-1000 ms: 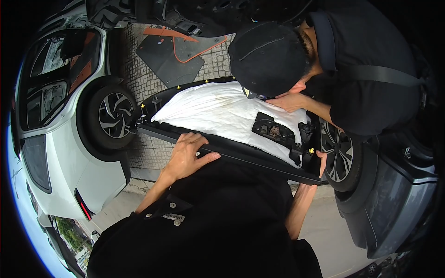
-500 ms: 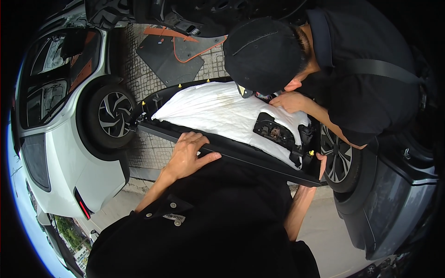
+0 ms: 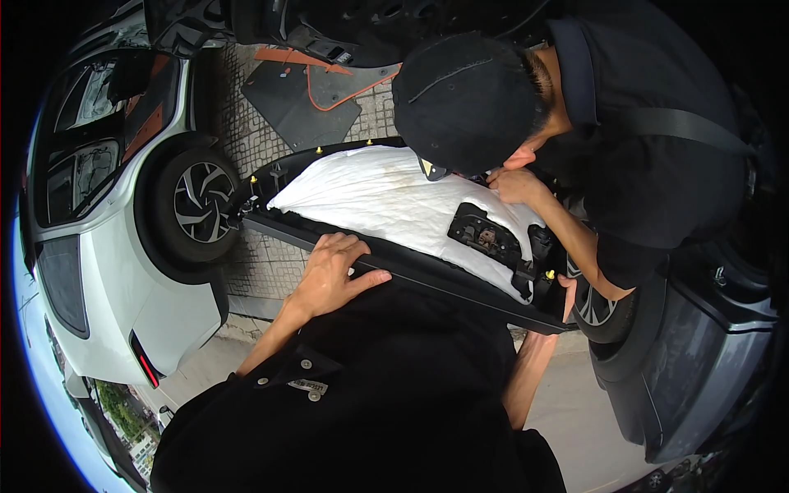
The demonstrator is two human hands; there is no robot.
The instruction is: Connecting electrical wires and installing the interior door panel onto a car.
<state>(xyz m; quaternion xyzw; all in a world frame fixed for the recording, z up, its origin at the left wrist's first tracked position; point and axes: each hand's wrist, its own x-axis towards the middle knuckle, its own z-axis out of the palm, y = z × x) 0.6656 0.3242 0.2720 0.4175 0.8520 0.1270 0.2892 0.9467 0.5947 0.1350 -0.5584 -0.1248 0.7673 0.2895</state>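
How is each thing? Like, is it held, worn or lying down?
Panel: held, inner side up
Lining: creased, spread on the panel
Left hand: gripping panel's near edge
Right hand: holding panel's right end
Helper's hand: over the lining
Cap: worn
Mat: lying flat

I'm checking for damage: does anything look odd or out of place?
One thing: the white padding on the black panel has a faint brownish patch near its upper middle, unlike the cleaner white around it. I can't tell whether it's dirt or a stain. No spill or break stands out.
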